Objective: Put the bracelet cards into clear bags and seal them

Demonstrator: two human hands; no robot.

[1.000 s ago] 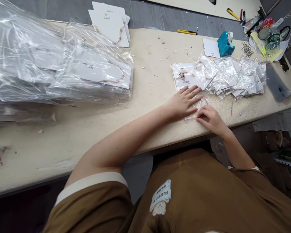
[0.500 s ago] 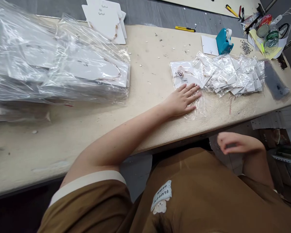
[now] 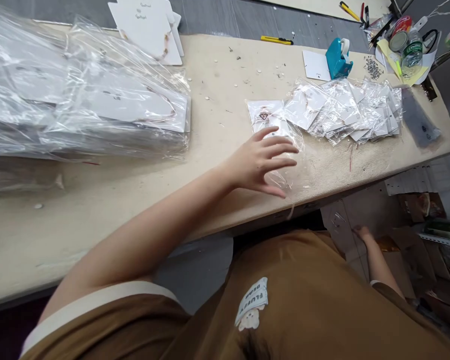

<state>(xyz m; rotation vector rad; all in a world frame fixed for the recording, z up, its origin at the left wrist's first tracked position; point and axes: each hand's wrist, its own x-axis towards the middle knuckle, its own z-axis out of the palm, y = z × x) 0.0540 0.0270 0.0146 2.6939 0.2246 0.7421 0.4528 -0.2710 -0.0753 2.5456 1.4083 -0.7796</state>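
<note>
My left hand (image 3: 262, 160) lies with spread fingers over a clear plastic bag (image 3: 285, 172), whose white jewellery card (image 3: 265, 116) shows a small dark charm at the top. To its right lies a heap of similar bagged cards (image 3: 345, 112), close to my fingertips. My right hand (image 3: 363, 234) hangs below the table's front edge beside my brown shirt. Only its fingertips and forearm show, and I cannot see whether it holds anything.
A large plastic-wrapped stack of cards (image 3: 90, 95) fills the left of the beige table (image 3: 217, 100). At the back stand a teal tape dispenser (image 3: 338, 59), a yellow utility knife (image 3: 276, 40) and a water bottle (image 3: 411, 54). Small beads lie scattered about.
My right hand has left the bag at the table edge and dropped below the table. My left hand has shifted slightly left, its fingers lifting a little from the bag.
</note>
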